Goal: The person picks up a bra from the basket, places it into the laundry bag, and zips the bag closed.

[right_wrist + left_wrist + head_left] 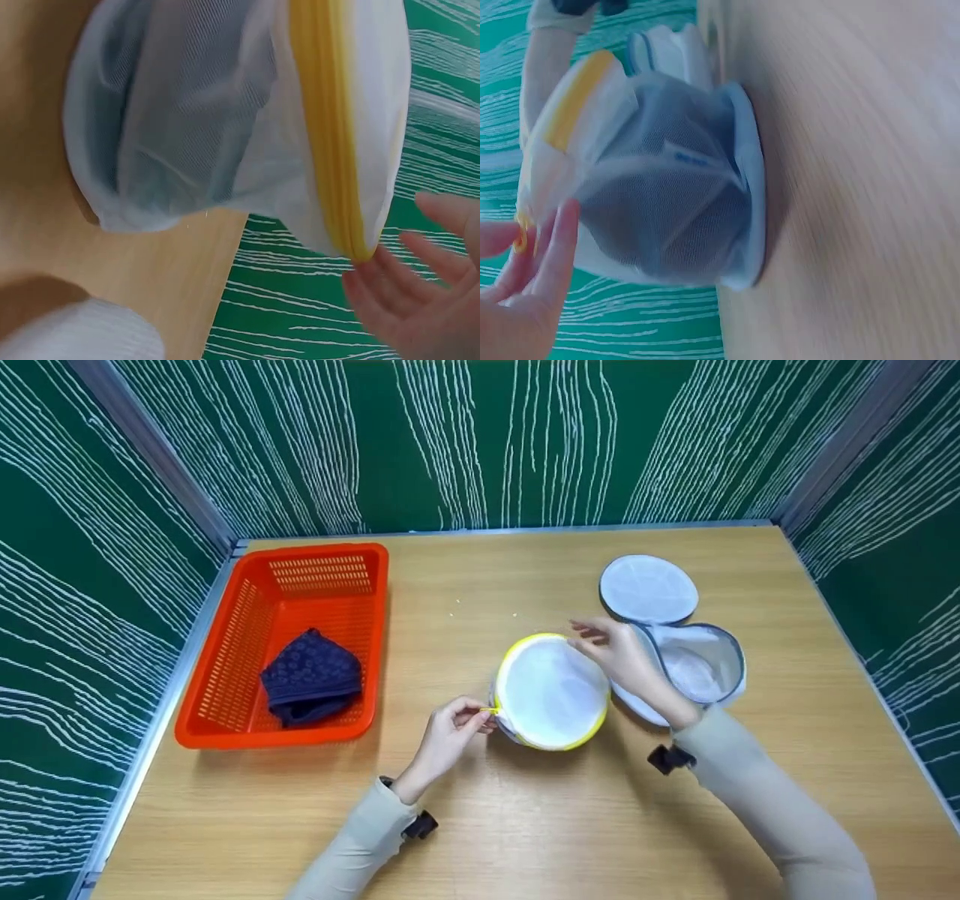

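A round white mesh laundry bag [553, 692] with a yellow zipper around its top stands on the table. Dark cloth shows through its mesh side [667, 202] in the left wrist view. My left hand [454, 726] pinches the yellow zipper pull [522, 234] at the bag's left side. On the far right side, my right hand [619, 652] has its fingers spread loosely, with fingertips right at the zipped rim [358, 251]. The zipper band [326, 112] runs along the bag's top edge in the right wrist view.
An orange plastic basket [281, 739] sits at the left with a folded navy cloth item [311, 679] inside. To the right lies another white mesh bag [701, 664] with a dark rim, its round lid [649, 589] flipped back. Green panels [495, 442] wall the wooden table [480, 825].
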The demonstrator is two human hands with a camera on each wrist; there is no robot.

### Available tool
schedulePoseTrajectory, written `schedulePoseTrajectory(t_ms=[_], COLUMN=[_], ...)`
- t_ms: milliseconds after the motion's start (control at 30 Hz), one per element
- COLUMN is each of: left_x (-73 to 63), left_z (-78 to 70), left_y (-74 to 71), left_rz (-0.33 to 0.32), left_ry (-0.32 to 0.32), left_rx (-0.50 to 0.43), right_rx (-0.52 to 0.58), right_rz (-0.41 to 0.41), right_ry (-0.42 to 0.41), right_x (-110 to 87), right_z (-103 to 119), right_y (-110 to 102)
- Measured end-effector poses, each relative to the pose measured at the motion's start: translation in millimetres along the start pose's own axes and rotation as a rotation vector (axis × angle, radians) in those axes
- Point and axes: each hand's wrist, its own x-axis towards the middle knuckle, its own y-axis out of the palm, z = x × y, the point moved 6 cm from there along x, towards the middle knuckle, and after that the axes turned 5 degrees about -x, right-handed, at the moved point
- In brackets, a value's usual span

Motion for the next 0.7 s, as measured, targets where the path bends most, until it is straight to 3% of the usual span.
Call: schedulePoseTrajectory(t_ms=[200,267,400,500,700], left_x=[0.4,1.9,1.5,-0.5,6.7], left_z=[8.6,16.8,21.1,16.7,38.5], left_y=[0.8,-1.2,0.4,5.6,5.2], left_rz=[-0.095,-0.115,-0.172,-0.203,-0.170], left_ry=[-0.022,-0.002,-0.035,-0.076,-0.030], left_rx=[-0.160,-0.232,-0.338,-0.366,-0.386], right_rx=[0.063,0.072,0.130,0.226,0.402], right_rz=[-0.116,-0.122,-0.111,-0.108,-0.138], right_ry=[0.138,0.194,0.313,0.413,0.513], right_x=[-28.8,-37.3,-51.5,-61.0,-71.1], right_z=[-14.5,-20.4,-32.5,-39.4,-45.0], right_y=[-7.5,-7.2,-2.5,2.8,12.8])
